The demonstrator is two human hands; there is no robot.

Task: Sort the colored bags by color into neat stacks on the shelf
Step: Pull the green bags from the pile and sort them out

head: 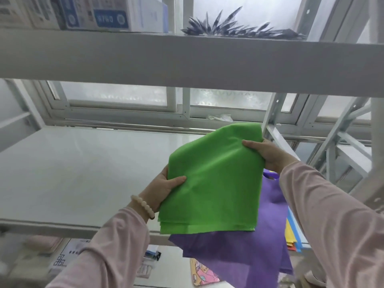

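Observation:
I hold a folded green bag [216,179] with both hands, above the right part of the white shelf [83,173]. My left hand [164,188] pinches its lower left edge, thumb on top. My right hand [268,152] grips its upper right corner. Under the green bag hangs a purple bag [249,252], draping over the shelf's front edge. At the right edge of the shelf lie yellow, blue and red bags [292,235], mostly hidden by my right sleeve.
A thick white shelf beam [187,59] crosses overhead, with boxes [99,13] and dark packets [239,28] on top. Windows stand behind the shelf. Metal braces [336,132] rise at the right. Papers and a patterned item [203,275] lie on the lower shelf.

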